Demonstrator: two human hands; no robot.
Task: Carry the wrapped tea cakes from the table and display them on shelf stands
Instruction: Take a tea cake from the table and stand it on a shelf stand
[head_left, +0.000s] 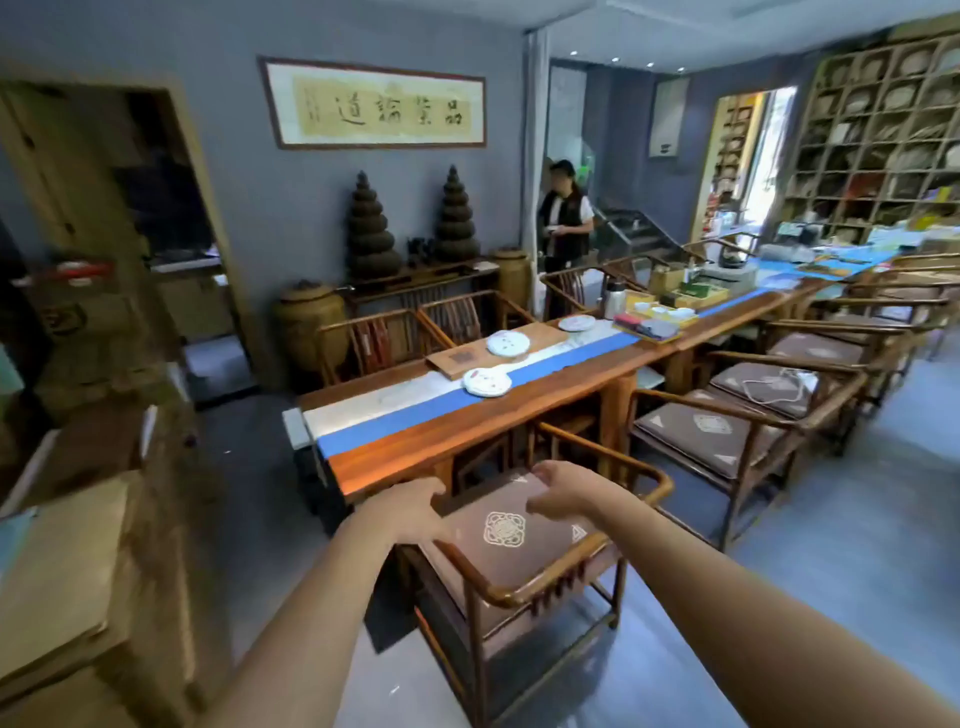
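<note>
Three wrapped tea cakes (487, 382) lie on the long wooden table (467, 431) at the frame's centre, probably awaiting carrying to the wall shelf (883, 135) at upper right. Both arms stretch forward over a chair (524, 545). The left hand (410, 512) and right hand (563, 493) hold nothing, fingers loosely curled, apparently reaching.

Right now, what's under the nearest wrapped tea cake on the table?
The nearest wrapped tea cake tops a short stack of similar cakes, lying across the blue runner and its white strip. The stack hides how many cakes lie beneath.
</note>
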